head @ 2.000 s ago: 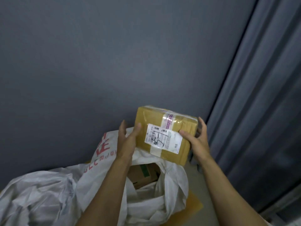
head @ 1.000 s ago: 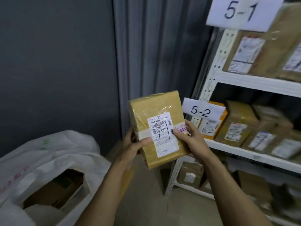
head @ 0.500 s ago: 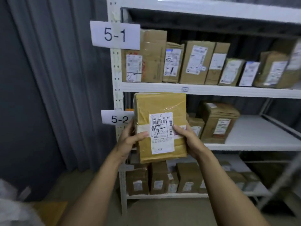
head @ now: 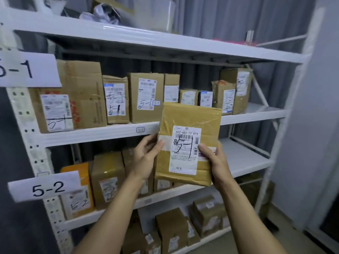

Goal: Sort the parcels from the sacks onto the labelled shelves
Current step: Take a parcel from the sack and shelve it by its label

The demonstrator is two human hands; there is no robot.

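I hold a flat brown cardboard parcel [head: 190, 118] upright in front of the white rack. Its white label carries a handwritten "5-1". My left hand [head: 146, 158] grips its left edge with the thumb on the front. My right hand [head: 215, 162] grips the lower right edge, thumb beside the label. Behind the parcel runs the shelf [head: 102, 133] tagged with the 5-1 sign [head: 27, 70], holding several boxes marked 5-1. The shelf below [head: 244, 160] has the 5-2 sign [head: 45, 186].
The 5-1 shelf has bare board at its right end [head: 264, 110], past a tall box [head: 240, 88]. The 5-2 shelf holds boxes on the left. More boxes [head: 172, 230] stand on the bottom level. Wrapped items [head: 128, 13] lie on top. A grey curtain hangs behind.
My view has swung from the sacks by the grey wall to the rack and come closer. The parcel, turned upright, has stayed in both hands and now sits before the 5-1 shelf edge.
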